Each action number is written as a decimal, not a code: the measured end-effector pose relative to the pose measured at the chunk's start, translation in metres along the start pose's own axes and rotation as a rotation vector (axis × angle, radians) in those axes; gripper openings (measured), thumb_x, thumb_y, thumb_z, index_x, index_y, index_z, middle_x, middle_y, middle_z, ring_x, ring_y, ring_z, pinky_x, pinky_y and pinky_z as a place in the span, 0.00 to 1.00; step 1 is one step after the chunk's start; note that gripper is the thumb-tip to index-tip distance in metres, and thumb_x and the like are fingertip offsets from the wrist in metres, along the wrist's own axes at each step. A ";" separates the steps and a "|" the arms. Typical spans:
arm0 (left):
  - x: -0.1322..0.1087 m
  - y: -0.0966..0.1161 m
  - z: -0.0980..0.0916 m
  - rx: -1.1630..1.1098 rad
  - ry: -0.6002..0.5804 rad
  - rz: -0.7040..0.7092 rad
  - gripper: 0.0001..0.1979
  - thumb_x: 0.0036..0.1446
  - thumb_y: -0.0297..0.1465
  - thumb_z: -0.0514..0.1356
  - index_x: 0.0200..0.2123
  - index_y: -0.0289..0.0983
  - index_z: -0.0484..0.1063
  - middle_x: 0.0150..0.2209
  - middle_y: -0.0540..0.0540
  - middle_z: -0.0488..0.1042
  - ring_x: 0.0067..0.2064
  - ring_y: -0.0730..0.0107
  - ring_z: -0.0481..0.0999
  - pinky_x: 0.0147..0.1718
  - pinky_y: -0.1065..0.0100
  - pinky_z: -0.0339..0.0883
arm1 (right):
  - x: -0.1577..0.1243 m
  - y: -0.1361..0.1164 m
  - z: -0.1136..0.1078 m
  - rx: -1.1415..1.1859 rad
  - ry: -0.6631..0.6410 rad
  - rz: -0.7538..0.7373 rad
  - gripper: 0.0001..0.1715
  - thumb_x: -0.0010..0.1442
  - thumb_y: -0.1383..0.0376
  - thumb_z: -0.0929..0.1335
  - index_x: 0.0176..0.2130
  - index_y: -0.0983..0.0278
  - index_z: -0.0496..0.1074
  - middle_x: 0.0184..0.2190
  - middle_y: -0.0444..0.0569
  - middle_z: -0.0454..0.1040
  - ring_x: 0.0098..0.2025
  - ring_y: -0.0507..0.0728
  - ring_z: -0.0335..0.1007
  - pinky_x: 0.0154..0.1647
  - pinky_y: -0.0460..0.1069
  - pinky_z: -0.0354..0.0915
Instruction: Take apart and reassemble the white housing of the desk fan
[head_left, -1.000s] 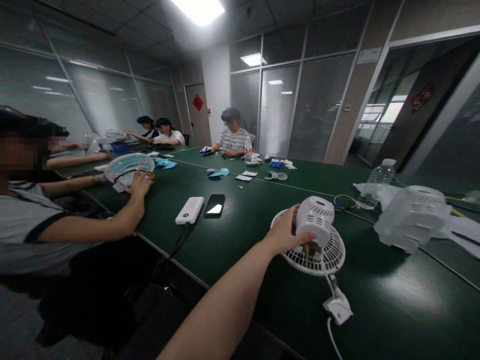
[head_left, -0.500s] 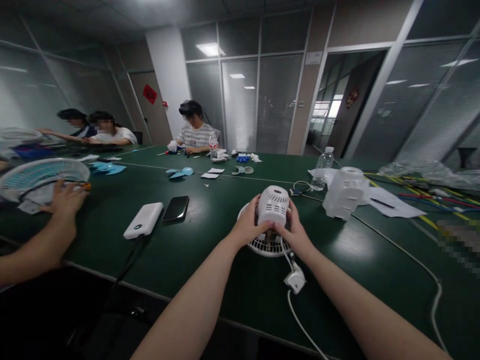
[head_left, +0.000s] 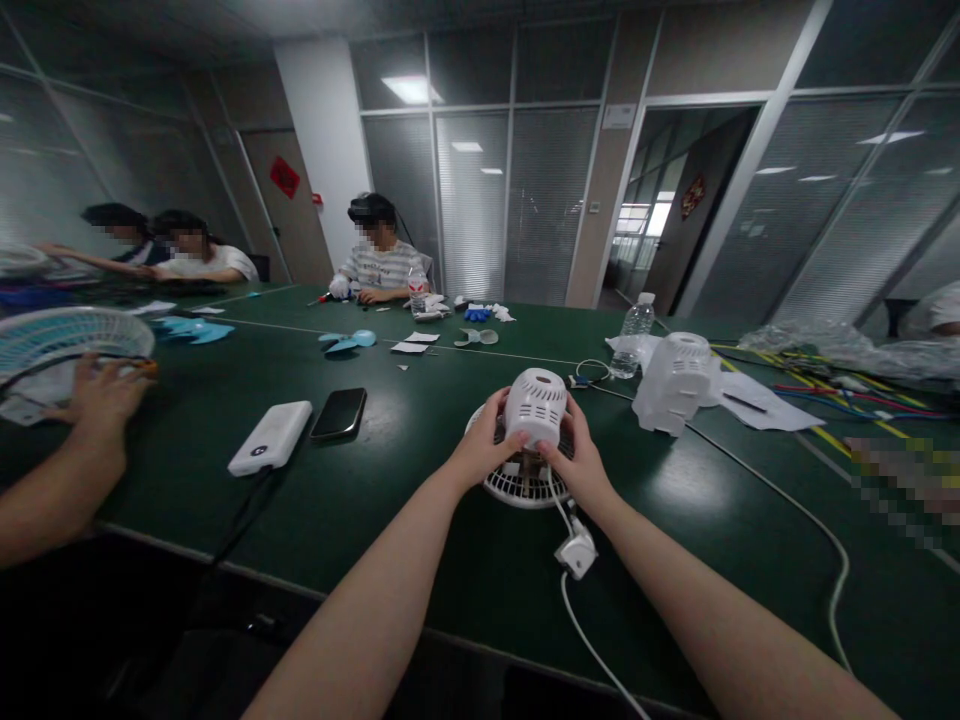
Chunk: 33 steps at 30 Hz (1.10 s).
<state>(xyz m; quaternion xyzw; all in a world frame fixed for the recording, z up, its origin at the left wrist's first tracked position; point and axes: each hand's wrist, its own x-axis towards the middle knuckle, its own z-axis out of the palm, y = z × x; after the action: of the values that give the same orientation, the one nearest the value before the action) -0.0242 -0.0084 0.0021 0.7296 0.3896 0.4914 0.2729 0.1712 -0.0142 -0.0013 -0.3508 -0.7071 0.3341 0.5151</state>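
So, head cam, the only view here: both hands are on the white fan housing [head_left: 536, 402], and it sits right between them on the near part of the green desk [head_left: 360, 490]. The left hand [head_left: 474, 450] is wrapped round its left side and the right hand [head_left: 589, 468] round its right, fingers reaching along the sides, thumbs low on the face toward the wearer. So both are grasping the same thing, and neither is nearer, they're both already touching it. The housing stands roughly upright, long axis up and down, vented end on top.

Under and around its base is the round white grille [head_left: 517, 493], rim showing on the left and near side. It's pretty dim down there and the hands block a lot, so I honestly can't tell whether the housing is resting on the grille or held a bit above it.

A white cord [head_left: 598, 655] runs toward the wearer from a white plug block [head_left: 576, 550], just beside the right wrist. Off to the right there's a second white housing [head_left: 675, 382], well apart from the hands, and a phone [head_left: 339, 413] lies over on the left.
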 end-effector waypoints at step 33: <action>0.001 0.003 0.001 -0.091 -0.047 0.056 0.44 0.51 0.48 0.63 0.65 0.37 0.49 0.64 0.36 0.58 0.64 0.50 0.59 0.62 0.51 0.53 | -0.002 0.006 -0.009 0.106 0.019 -0.028 0.50 0.53 0.49 0.71 0.65 0.57 0.47 0.54 0.56 0.67 0.58 0.67 0.63 0.59 0.65 0.60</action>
<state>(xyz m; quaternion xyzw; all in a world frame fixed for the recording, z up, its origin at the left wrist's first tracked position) -0.0221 -0.0091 0.0043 0.7383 0.3398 0.4990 0.3009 0.1808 -0.0115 -0.0049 -0.3161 -0.6883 0.3604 0.5445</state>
